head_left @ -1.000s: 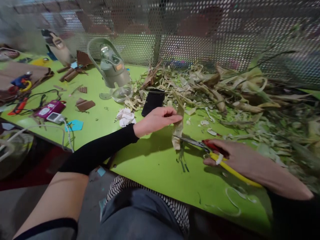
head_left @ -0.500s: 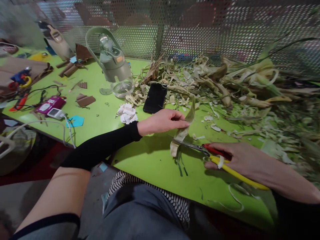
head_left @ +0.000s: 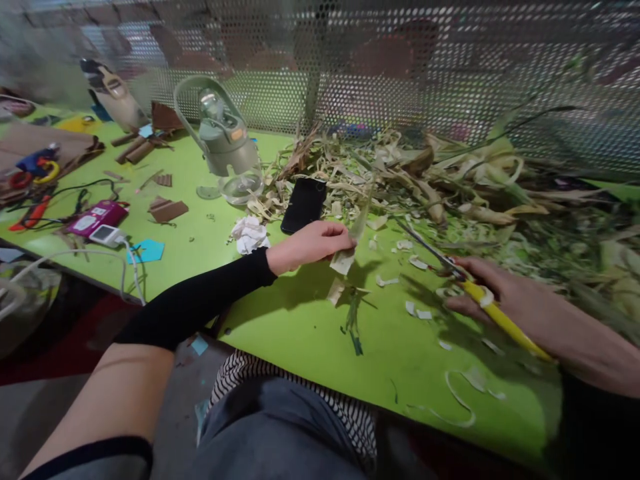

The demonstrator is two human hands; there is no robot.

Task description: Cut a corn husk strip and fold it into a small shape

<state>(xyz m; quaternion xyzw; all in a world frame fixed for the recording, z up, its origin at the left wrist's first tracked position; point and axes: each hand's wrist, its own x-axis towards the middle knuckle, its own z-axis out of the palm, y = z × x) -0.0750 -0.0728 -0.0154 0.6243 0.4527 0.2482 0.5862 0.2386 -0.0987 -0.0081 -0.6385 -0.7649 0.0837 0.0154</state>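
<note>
My left hand (head_left: pixel 313 243) pinches a dry pale leaf strip (head_left: pixel 350 250) just above the green table (head_left: pixel 300 327). A cut-off piece of the strip (head_left: pixel 335 291) lies on the table right under it, beside some thin green slivers (head_left: pixel 353 323). My right hand (head_left: pixel 493 297) grips yellow-handled scissors (head_left: pixel 467 287), their blades pointing up and to the left, away from the strip. Small pale clippings (head_left: pixel 417 310) lie between the two hands.
A big pile of dried leaves and husks (head_left: pixel 450 180) fills the back right. A black phone (head_left: pixel 303 204), a crumpled tissue (head_left: pixel 249 235), a small desk fan (head_left: pixel 225 143), cardboard bits (head_left: pixel 167 209), a pink device with cables (head_left: pixel 97 219) and a perforated metal screen (head_left: pixel 400 67) are around.
The scissors cut through the strip and its lower end dropped onto the table. My right hand then drew the scissors back to the right. My left hand kept the upper part.
</note>
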